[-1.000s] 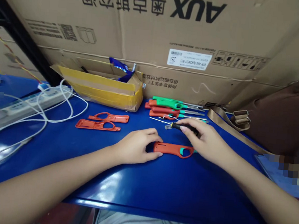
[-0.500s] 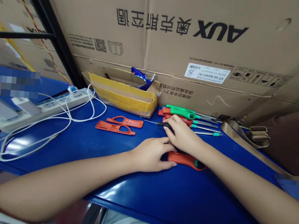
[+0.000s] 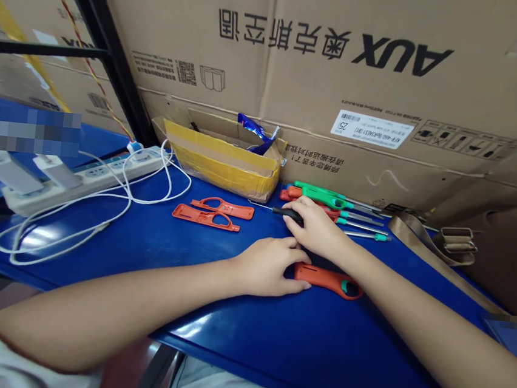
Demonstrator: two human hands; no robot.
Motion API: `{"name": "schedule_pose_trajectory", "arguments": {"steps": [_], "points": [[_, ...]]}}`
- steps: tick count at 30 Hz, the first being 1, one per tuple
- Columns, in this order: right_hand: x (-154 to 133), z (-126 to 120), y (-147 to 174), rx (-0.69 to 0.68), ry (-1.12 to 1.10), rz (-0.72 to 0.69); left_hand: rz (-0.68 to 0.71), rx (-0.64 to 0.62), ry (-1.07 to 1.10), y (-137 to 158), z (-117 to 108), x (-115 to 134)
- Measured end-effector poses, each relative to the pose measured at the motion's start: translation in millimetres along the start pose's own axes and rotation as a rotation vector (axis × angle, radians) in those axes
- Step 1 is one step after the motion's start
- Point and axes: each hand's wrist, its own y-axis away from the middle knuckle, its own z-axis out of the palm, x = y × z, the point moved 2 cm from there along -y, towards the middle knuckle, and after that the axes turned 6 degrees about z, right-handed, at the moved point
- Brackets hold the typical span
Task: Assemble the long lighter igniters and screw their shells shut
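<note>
My right hand (image 3: pixel 314 225) is closed around the black handle of a screwdriver (image 3: pixel 286 212). Its thin metal shaft points left, just above the blue tabletop. An orange lighter (image 3: pixel 321 279) with a green trigger lies below that hand and partly under my right forearm. At the lighter's left end, my left hand (image 3: pixel 272 267) has its thumb on the near edge and its index finger at the far edge. Its other fingers are partly hidden, near the right hand's fingertips. Two orange lighter shell halves (image 3: pixel 205 217) (image 3: pixel 234 210) rest to the left.
Several green and red long-necked lighters (image 3: pixel 322 195) lie behind my right hand. A yellow-taped cardboard box (image 3: pixel 219 169) stands at the back. To the left are a power strip (image 3: pixel 91 175) and white cables (image 3: pixel 124 205). A brown strap (image 3: pixel 430 256) lies at right.
The view has shifted slightly, so the scene sits a little further right. Both hands keep nearly the same pose, with the screwdriver still in the right one.
</note>
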Motion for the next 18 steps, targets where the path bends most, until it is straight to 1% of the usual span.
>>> {"name": "schedule_pose_trajectory", "arguments": {"steps": [9,13,18], "points": [[-2,-1,3,0.025,-0.003,-0.035,0.014,-0.002,-0.006,0,1,-1],[-4,-9,9,0.047,-0.01,-0.053,0.02,-0.01,-0.015,0,0,0],[-5,-25,24,0.06,-0.021,-0.074,0.019,-0.021,-0.025,0,-1,1]]}}
